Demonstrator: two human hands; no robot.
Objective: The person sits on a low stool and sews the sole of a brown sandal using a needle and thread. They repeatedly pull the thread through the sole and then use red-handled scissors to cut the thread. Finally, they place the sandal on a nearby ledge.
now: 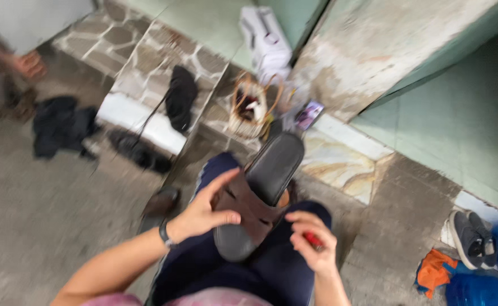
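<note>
A dark sandal [263, 187] with a brown strap lies on my lap, sole end pointing away from me. My left hand [203, 212] rests on its left side, fingers against the brown strap, holding it steady. My right hand [311, 241] is just right of the sandal's near end, fingers curled around a small red object [315, 241]. The picture is blurred by motion, so fine detail is lost.
A woven basket [250, 107] and a white bag [266, 39] sit on the stone steps ahead. Dark cloth [62, 124] and black shoes [138, 152] lie left. Grey shoes [471, 238] and orange cloth [433, 271] are at right. Another person's hand [28, 63] shows far left.
</note>
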